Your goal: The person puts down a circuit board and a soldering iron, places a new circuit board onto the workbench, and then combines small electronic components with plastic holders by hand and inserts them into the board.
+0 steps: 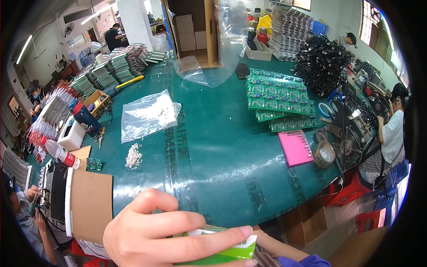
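My left hand (pixel 147 233) is at the bottom edge, its fingers wrapped over a small green and white packet (pixel 238 252) that looks flat and rectangular. The lower part of the packet is cut off by the picture's edge. From the lower right comes my right forearm (pixel 278 245), with a purple sleeve pushed up. It reaches in behind the packet, and my right hand is hidden there, so its fingers cannot be seen.
Green circuit boards (pixel 280 95) lie stacked beyond a pink foam pad (pixel 295 147). A plastic bag (pixel 149 116) of white parts and a loose white pile (pixel 133 156) lie left. Black cables (pixel 322 62) heap at right. A carton (pixel 209 58) stands behind. Co-workers sit both sides.
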`<state>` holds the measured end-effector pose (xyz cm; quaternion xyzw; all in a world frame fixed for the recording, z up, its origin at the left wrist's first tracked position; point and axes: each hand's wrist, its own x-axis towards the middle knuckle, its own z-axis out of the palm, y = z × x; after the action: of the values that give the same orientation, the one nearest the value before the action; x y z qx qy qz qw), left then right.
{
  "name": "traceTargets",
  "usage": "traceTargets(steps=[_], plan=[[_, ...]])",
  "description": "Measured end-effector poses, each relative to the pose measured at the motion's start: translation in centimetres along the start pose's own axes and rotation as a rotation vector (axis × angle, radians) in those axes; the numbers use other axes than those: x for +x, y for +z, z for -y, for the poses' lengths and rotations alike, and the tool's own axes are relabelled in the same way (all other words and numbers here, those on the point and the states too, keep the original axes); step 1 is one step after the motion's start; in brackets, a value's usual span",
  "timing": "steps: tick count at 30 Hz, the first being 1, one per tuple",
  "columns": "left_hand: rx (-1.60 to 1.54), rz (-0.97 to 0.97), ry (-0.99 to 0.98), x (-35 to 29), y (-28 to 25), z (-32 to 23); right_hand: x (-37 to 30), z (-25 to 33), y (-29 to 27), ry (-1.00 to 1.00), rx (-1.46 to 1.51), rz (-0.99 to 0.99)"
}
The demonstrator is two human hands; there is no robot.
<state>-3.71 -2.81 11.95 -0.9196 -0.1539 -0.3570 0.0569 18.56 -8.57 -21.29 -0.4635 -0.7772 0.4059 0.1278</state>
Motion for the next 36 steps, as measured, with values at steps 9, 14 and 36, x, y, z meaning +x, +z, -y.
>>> traceTargets(steps=[9,14,36], plan=[[-0.091,-0.154,0.268,0.2,1.4,1.7,0.1,1.3,-1.4,0.004,0.004,0.023],[-0.057,0.047,0.347,0.4,-0.4,1.9,0.0,1.8,-1.7,-0.001,0.008,0.008],[-0.258,-0.071,0.155,-1.0,1.0,-0.2,0.6,0.0,0.4,-0.067,-0.127,-0.032]])
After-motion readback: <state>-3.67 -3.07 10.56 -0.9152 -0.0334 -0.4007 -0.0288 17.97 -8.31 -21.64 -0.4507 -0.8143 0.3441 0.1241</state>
